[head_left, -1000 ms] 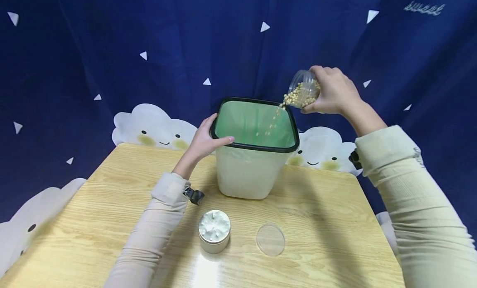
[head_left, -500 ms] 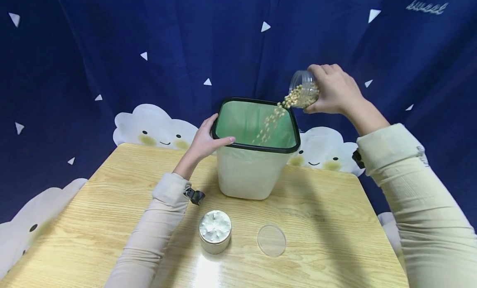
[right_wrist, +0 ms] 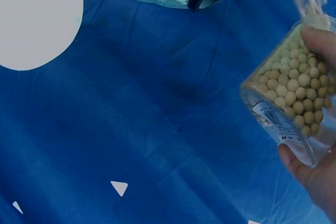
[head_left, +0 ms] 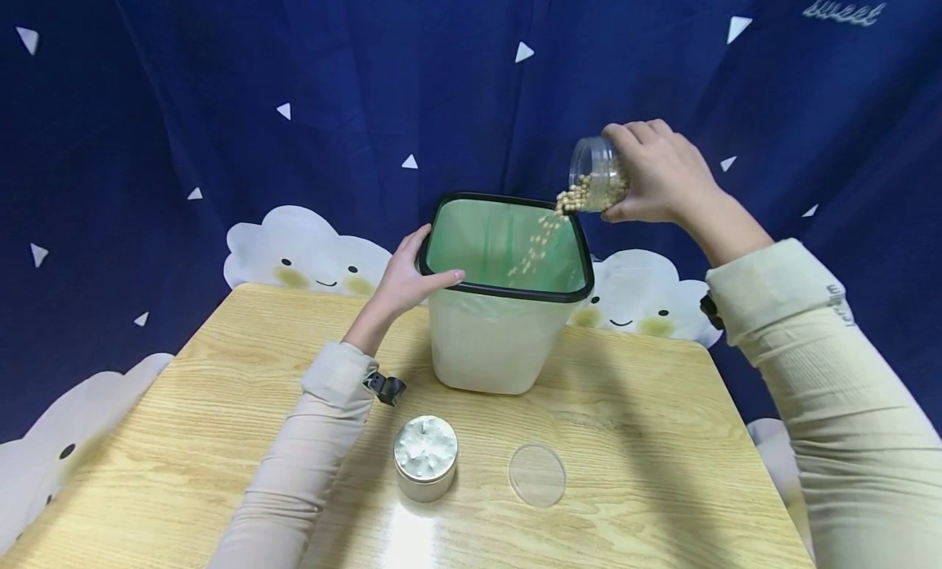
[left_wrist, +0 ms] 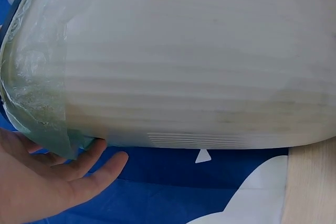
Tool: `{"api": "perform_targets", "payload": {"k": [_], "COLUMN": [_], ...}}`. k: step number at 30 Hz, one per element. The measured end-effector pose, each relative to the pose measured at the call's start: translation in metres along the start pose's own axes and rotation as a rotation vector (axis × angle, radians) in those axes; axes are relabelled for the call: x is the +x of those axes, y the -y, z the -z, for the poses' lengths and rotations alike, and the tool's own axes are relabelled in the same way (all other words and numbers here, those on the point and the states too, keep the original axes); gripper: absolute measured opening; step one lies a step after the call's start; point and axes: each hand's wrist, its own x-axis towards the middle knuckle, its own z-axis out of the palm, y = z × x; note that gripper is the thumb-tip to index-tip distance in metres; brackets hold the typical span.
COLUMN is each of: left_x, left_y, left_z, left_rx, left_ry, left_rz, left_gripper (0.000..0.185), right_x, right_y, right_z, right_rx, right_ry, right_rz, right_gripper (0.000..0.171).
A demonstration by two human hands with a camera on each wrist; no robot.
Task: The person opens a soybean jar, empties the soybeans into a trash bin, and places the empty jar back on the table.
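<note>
Two hands busy here, and we've got a pretty clear look at both. Our right hand [head_left: 662, 176] is wrapped around a clear plastic jar [head_left: 598, 176] of soybeans [head_left: 589, 194], holding it tipped mouth-down just above the far right corner of the bin [head_left: 508, 340]. A thin stream of beans is dropping from the jar's mouth into the bin. In the right wrist view the jar [right_wrist: 294, 98] looks well filled, with a thumb and fingertip pinching its sides and a label strip on its wall.

Our left hand [head_left: 407, 279] grips the bin's black rim [head_left: 515, 291] at the near left corner, thumb hooked over the top and the fingers along the outside. From the left wrist view the fingers [left_wrist: 79, 174] sit under the edge of the green bag liner [left_wrist: 42, 103] that's folded over the bin's wall.

The bin is a translucent white one, standing upright on the wooden table [head_left: 184, 438] toward its far edge. In front of the bin, nearer to us, there's a round metal tin [head_left: 425, 468] with something white inside, and just right of the tin a clear round lid [head_left: 537, 475] lies flat. Behind the bin hangs a dark blue curtain [head_left: 294, 78] with white clouds and triangles.
</note>
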Motion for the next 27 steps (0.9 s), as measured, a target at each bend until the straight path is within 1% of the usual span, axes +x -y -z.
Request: {"api": "perform_targets", "payload": {"k": [6, 17, 27], "left_x": [0.001, 0.0, 0.001], "left_y": [0.002, 0.0, 0.0], "left_z": [0.0, 0.0, 0.0], "left_rx": [0.002, 0.003, 0.003], "left_ry": [0.001, 0.006, 0.001], "left_rz": [0.003, 0.004, 0.002], "left_gripper": [0.092, 0.092, 0.093], "right_x": [0.002, 0.006, 0.008], "right_y": [0.004, 0.009, 0.012], "right_z": [0.003, 0.007, 0.009], "right_rx": [-0.013, -0.095, -0.129], "right_ry": [0.002, 0.019, -0.019], "right_rz": [0.009, 0.031, 0.086], "right_gripper": [0.092, 0.095, 0.092]}}
